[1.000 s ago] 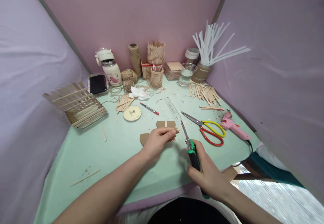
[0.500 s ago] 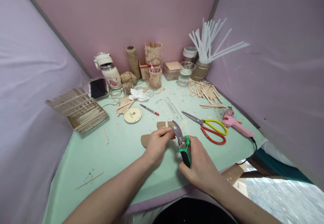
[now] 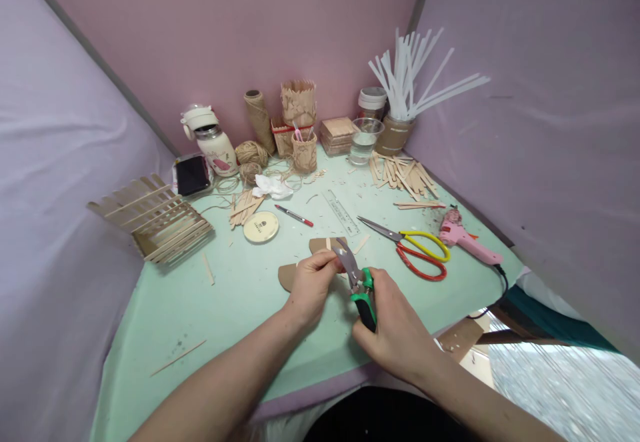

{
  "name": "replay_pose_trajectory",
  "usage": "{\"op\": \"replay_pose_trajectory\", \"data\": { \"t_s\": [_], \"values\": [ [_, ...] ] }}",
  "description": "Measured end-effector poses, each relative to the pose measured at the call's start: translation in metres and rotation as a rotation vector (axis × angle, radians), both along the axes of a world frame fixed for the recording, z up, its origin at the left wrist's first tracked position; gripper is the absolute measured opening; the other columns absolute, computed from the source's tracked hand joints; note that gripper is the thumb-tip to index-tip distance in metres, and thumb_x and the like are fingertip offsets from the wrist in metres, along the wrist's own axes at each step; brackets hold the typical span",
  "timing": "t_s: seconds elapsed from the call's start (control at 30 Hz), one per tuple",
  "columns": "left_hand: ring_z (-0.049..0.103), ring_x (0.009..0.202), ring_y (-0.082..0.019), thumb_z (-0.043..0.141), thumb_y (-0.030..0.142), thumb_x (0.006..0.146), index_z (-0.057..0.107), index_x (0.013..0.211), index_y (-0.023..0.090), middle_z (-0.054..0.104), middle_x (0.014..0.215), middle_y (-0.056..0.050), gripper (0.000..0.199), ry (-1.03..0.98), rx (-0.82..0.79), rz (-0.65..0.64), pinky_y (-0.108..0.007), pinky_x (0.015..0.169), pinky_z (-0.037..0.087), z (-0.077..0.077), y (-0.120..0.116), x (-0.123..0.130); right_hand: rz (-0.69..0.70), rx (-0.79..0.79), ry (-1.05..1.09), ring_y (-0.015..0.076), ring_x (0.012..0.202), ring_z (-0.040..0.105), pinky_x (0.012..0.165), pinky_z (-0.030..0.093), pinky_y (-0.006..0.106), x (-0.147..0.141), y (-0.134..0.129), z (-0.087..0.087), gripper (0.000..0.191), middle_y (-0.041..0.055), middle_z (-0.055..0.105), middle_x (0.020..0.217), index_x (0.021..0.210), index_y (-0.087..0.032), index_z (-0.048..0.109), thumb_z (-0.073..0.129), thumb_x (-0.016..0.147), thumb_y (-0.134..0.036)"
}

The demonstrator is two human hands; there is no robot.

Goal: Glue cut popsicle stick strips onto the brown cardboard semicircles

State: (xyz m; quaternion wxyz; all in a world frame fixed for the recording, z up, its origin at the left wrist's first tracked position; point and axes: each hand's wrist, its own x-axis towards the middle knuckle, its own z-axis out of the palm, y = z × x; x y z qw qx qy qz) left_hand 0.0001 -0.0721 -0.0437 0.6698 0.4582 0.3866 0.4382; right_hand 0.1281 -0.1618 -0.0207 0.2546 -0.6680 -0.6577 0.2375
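Note:
Green-handled pruning shears (image 3: 364,305) are gripped in my right hand (image 3: 395,325), their curved metal blades pointing up and to the left. My left hand (image 3: 313,285) is pinched at the blades; what lies between its fingertips is too small to make out. Behind and beside the left hand, two brown cardboard pieces (image 3: 287,277) lie on the table, the farther one with a pale strip across it. A small wooden stick piece (image 3: 361,244) rests just beyond the blades.
Scissors (image 3: 423,252) and a pink glue gun (image 3: 467,239) lie right. Beyond are a ruler (image 3: 341,212), red pen (image 3: 294,215), round lid (image 3: 261,227), water cup (image 3: 364,143) and stick pile (image 3: 405,175). A stick basket (image 3: 167,222) stands left, near an open bottle (image 3: 216,151).
The shears' blades have shifted slightly left and look closer together. Both hands stay nearly in place, and the view has moved a little.

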Motion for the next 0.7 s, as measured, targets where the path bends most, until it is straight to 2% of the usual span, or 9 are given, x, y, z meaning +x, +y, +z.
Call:
{"op": "replay_pose_trajectory", "data": {
  "t_s": [0.3,0.53,0.7],
  "values": [
    [0.054,0.077,-0.015,0.065,0.021,0.079,0.072,0.064,0.019,0.061,0.075,-0.001,0.017,0.143,0.125,-0.054,-0.028,0.077,0.039,0.0001,0.0036,-0.0033,0.028,-0.113,0.066,0.0242,0.088,0.055,0.078,0.047,0.039,0.0034,-0.0037,0.0081,0.032,0.0067,0.051,0.095,0.101,-0.021,0.04,0.051,0.072,-0.018],
    [0.053,0.078,-0.016,0.067,0.025,0.079,0.073,0.068,0.019,0.059,0.076,-0.002,0.015,0.142,0.066,-0.085,-0.029,0.077,0.039,-0.0044,0.0003,-0.0029,-0.01,-0.214,0.012,0.0243,0.082,0.057,0.072,0.045,0.036,0.0018,-0.0071,0.005,0.033,0.0067,0.054,0.091,0.103,-0.021,0.036,0.05,0.074,-0.02],
    [0.053,0.078,-0.016,0.069,0.028,0.079,0.071,0.065,0.017,0.06,0.077,-0.002,0.018,0.138,0.021,-0.101,-0.029,0.077,0.039,-0.0028,0.0,-0.0024,-0.062,-0.272,0.093,0.0214,0.071,0.055,0.066,0.043,0.034,0.0033,-0.0066,0.0021,0.029,0.0009,0.053,0.08,0.101,-0.022,0.035,0.046,0.074,-0.019]
  ]
}}
